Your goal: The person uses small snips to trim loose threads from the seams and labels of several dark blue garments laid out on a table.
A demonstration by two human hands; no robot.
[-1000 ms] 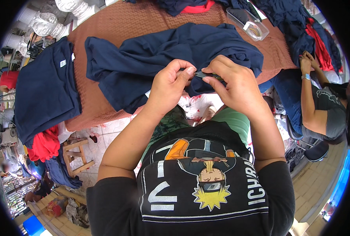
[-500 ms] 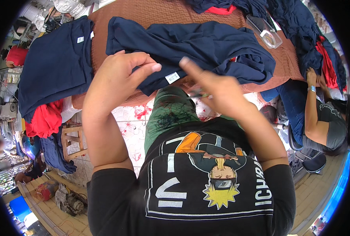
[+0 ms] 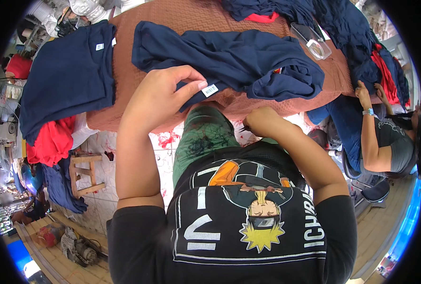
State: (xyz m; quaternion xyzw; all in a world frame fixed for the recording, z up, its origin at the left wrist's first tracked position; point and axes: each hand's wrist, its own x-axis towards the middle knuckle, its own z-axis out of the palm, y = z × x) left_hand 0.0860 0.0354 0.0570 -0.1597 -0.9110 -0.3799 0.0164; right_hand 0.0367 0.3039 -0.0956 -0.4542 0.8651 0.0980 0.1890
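A navy garment (image 3: 229, 57) lies loosely bunched across the brown-covered table, a white printed label (image 3: 210, 90) at its near edge. Over that edge is my left hand (image 3: 165, 92), thumb and forefinger pinched together right beside the label. Whatever sits between those fingertips is too small to make out. My right hand (image 3: 266, 122) is curled closed in front of the table edge, right of my green-clad leg (image 3: 205, 130). Its fingers hide most of what they grip; only a small dark bit shows beside them.
Folded navy garments (image 3: 68, 78) are stacked at the table's left, with red cloth (image 3: 53, 142) hanging below. A clear plastic container (image 3: 317, 47) sits at the back right. Beyond it lies a navy heap (image 3: 347, 38), where another person (image 3: 385, 128) handles cloth. A wooden stool (image 3: 87, 175) stands at left.
My left hand has moved slightly right and down, bringing its pinched fingertips to the label. My right hand has drawn back from above the garment toward me, and its outstretched finger has curled in.
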